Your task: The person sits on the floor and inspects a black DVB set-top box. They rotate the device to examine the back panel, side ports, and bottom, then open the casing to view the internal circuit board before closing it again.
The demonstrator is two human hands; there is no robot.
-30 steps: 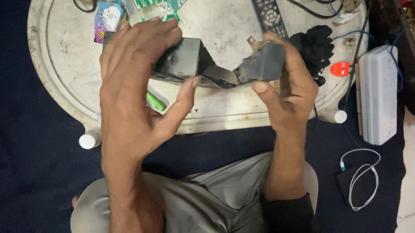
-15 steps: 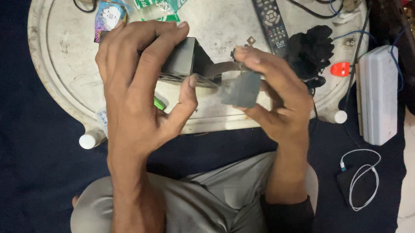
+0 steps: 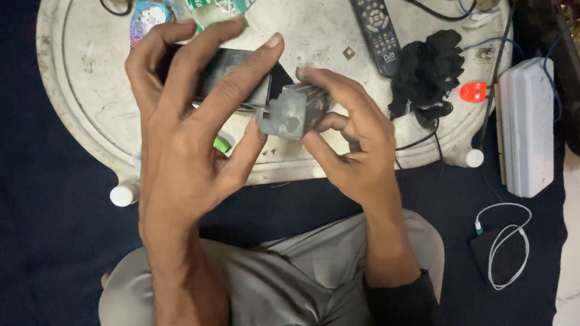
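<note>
Left hand (image 3: pixel 192 131) grips black box (image 3: pixel 231 80) wide across its flat sides. Right hand (image 3: pixel 351 140) pinches grey block (image 3: pixel 293 110) by edges. Both look rigid, light, smooth; likely slippery.

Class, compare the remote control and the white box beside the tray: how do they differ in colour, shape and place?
The remote is dark, slim and covered in buttons; the white box is pale, broader and plain. The remote lies on the tray; the box lies off it, on the dark cloth. Both lie flat, untouched by either hand.
</note>
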